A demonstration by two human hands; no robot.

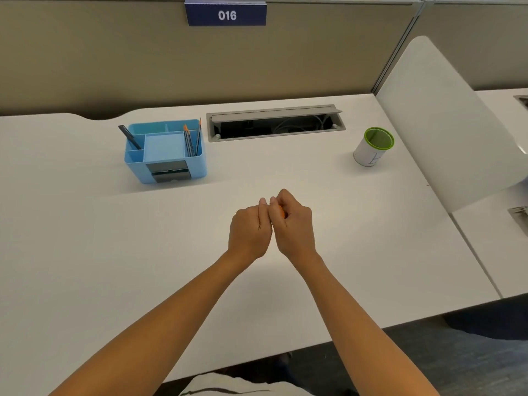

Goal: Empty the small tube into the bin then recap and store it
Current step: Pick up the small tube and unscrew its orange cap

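Our left hand [249, 230] and right hand [291, 224] pinched the small orange tube [282, 212] between them; uncapping probably needed a steady twist.

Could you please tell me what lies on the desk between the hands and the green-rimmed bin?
Nothing: in the head view, only bare white desk separates the right hand from the green-rimmed bin.

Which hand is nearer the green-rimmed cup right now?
Right. The right hand is nearer the green-rimmed cup, which stands ahead and to its right; the left hand is pressed against it on the far side.
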